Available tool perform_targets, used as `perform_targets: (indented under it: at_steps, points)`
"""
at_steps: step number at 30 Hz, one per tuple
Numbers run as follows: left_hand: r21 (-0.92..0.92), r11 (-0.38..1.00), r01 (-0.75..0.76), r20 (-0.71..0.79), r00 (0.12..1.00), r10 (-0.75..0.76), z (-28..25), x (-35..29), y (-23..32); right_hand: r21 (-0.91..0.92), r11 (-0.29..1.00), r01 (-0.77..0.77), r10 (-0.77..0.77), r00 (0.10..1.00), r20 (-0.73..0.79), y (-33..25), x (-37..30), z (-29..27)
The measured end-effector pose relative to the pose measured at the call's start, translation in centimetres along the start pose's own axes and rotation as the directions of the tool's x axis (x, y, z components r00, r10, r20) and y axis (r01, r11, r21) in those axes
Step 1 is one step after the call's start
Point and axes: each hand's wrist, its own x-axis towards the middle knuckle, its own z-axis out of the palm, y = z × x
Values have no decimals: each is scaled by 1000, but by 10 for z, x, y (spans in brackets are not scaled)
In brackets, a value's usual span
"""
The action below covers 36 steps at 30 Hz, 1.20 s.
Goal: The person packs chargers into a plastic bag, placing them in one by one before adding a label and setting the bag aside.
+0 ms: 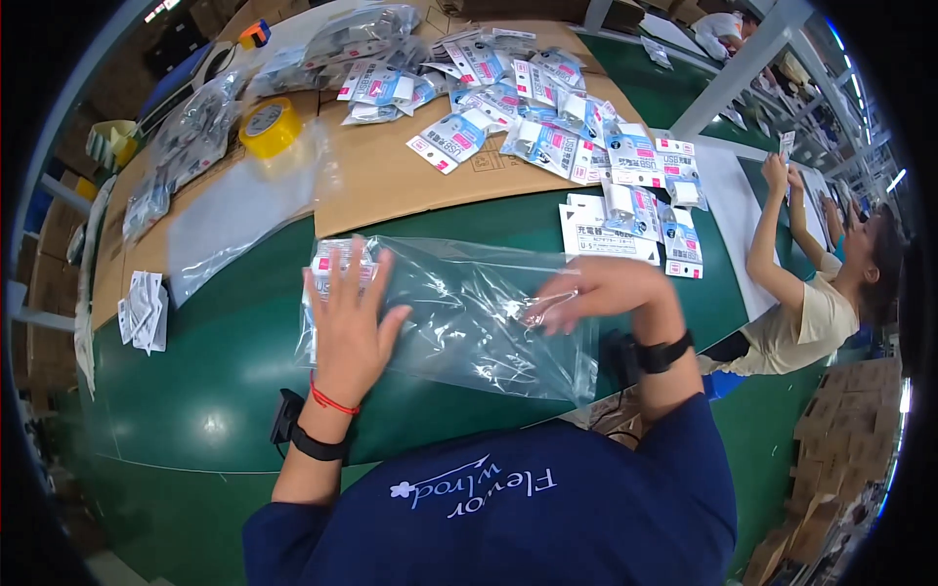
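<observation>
A large clear plastic bag (469, 293) lies on the green table in front of me, with a printed retail pack (337, 262) inside its left end. My left hand (350, 317) rests flat over that end, fingers spread, pressing on the pack through the film. Over the right half of the bag is my right hand (611, 293), its fingers pointing left and smeared by motion; whether they pinch the film cannot be made out. Just beyond the right hand are white printed label sheets (586, 234) with several small charger packs (625, 207) on and beside them.
A heap of charger packs (547, 137) covers the cardboard (391, 186) at the back. Yellow tape (271, 127), empty clear bags (230, 210) and filled bags (191, 137) lie back left. White slips (147, 311) sit at left. A co-worker (811, 283) stands at right.
</observation>
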Motion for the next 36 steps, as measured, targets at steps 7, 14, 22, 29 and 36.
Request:
perform_targets:
  at_steps: [7,14,22,29,36]
  points:
    - [-91,981,-169,169,969,182,31,-19,25,-97,985,144,-153,462,-874,-10,4,-76]
    - [-302,944,-136,23,988,150,21,-3,34,-485,508,-711,-407,298,-863,62,110,-87]
    - [-904,-233,359,407,889,-212,16,18,18,-339,911,-233,-179,518,-837,10,72,-62]
    - [-571,-741,353,560,827,-38,10,26,13,-760,556,335,-698,686,-208,-29,83,-1]
    - [-673,-627,392,609,774,-170,17,13,29,-722,691,-31,-623,481,-616,16,160,-74]
